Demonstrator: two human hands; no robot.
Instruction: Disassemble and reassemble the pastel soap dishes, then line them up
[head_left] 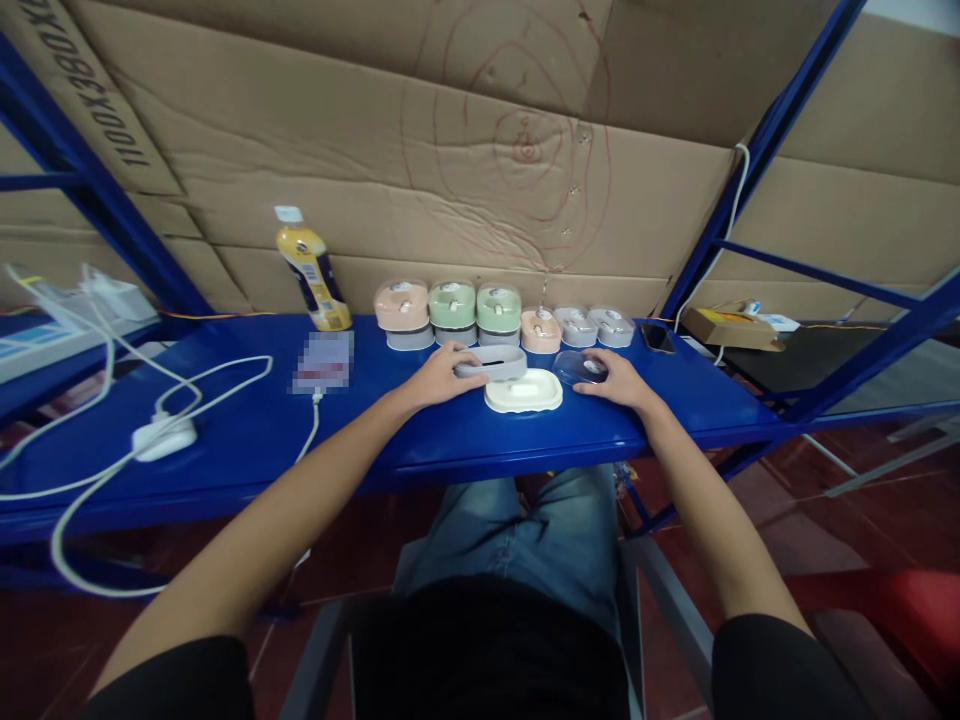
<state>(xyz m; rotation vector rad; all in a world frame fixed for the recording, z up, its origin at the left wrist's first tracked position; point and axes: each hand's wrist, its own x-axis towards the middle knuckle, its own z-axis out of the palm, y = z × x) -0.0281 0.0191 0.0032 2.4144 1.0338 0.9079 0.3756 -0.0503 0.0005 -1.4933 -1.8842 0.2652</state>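
My left hand (448, 375) grips the left end of a grey oval box body (501, 362) with a dark slot in it, holding it over the back edge of a cream oval tray (525, 392). The tray lies on the blue table in front of me. To its right, my right hand (611, 382) has its fingers closed round the right side of a clear plastic lid (576, 368) with a small round label. Behind both hands stands a row of lidded boxes: pink (402, 306), green (453, 306) and grey (576, 327), some stacked.
A yellow drink bottle (313, 270) stands at the back left, beside a pixelated item (322, 362) with a white cable. A white charger (165, 437) and looping cables lie farther left. A dark phone (658, 339) rests at the right. Blue posts (757, 160) frame the cardboard wall.
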